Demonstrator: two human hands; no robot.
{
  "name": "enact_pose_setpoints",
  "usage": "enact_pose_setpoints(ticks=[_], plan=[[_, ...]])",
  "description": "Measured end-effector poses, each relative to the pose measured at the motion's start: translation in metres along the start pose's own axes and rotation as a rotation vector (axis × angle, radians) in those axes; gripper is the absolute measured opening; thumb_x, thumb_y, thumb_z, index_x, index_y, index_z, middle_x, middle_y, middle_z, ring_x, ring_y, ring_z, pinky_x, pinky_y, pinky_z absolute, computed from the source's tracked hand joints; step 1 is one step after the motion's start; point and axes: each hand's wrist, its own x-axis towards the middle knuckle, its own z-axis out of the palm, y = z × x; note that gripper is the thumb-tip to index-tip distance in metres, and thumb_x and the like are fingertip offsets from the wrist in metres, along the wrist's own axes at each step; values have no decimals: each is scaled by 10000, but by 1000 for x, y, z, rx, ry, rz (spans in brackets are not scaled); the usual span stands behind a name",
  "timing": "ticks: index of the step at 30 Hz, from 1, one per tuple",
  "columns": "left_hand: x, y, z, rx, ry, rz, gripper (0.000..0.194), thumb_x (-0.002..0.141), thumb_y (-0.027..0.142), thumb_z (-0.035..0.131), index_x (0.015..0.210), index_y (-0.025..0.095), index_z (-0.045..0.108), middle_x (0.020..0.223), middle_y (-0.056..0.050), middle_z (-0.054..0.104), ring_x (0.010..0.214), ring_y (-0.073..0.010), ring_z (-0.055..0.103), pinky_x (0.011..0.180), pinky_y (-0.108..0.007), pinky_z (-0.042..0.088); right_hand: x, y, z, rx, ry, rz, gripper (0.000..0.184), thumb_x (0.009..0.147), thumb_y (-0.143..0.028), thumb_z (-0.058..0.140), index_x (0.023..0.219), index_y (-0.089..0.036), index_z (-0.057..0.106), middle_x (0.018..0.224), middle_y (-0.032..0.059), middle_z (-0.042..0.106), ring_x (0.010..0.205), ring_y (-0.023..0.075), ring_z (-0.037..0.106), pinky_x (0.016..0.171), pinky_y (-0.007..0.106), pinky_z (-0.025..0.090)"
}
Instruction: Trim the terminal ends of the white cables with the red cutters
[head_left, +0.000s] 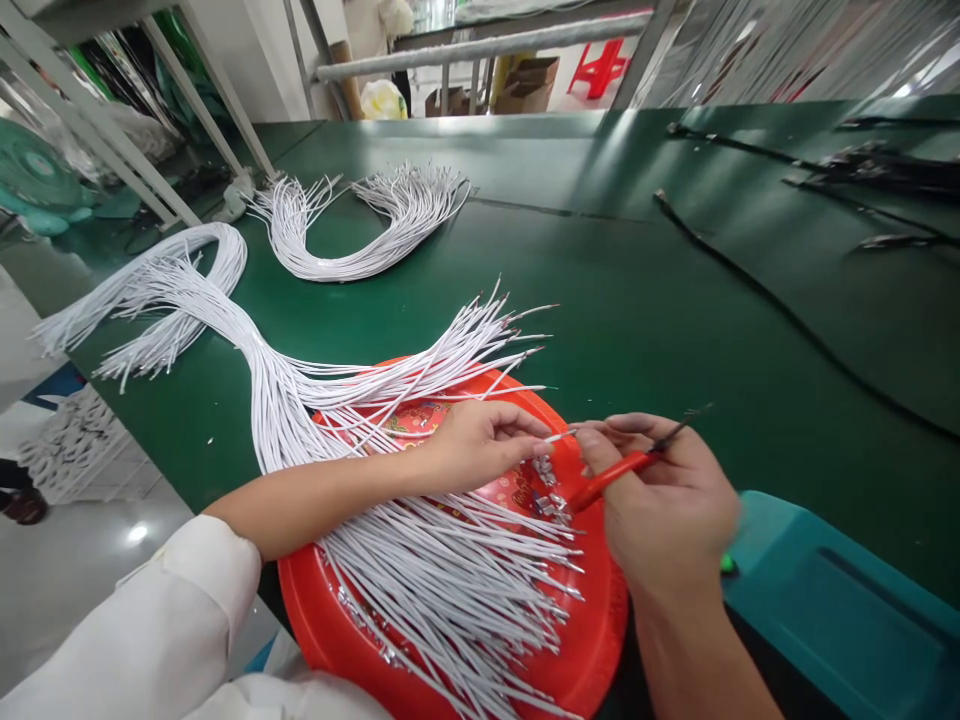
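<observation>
My left hand (495, 440) pinches a white wire (556, 437) near its end, over the red plastic basin (600, 640). Meeting it from the right, my right hand (667, 500) has its thumb and fingertips closed at the wire's tip; whether a small part sits there is hidden. That same hand grips a red-handled tool (611, 482) with a thin dark tip pointing up and away; its exact kind is unclear. Below lie small shiny metal pieces (553, 505) in the basin. A large bundle of white wires (450, 580) drapes across the basin, under my left forearm.
More white wire bundles (330, 265) lie on the green table (585, 270). Black cables (810, 340) stretch along the right side. A teal plastic bin (840, 600) stands beside my right forearm. Metal shelf legs (217, 90) and a green fan (37, 175) are at the left.
</observation>
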Motion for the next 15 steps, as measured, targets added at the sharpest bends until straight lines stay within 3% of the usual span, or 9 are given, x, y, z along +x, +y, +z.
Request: enact_pose_setpoints(ticks=[3,8,15], plan=[[0,-1,1,17,6,-1,210,759,250,629,925,127,667,720,-26,646,614,-76,544,582,-197,453,0,3,0,-43,-27,-30,241,668,-338,723,804,-207,572,729,-11,635,644,137,606,619,281,496],[-1,3,2,8,10,-18,102,766,152,573,791,117,665,697,-18,634,609,-75,537,599,-197,453,-2,6,0,-111,-32,-91,205,687,-323,710,792,-208,576,749,-6,628,673,132,591,649,275,480],[-1,10,1,-85,-31,-83,63,742,133,599,727,109,655,660,-11,625,588,-64,525,598,-191,442,0,7,3,30,-40,67,275,636,-351,734,751,-202,533,683,-21,589,586,117,556,568,259,475]])
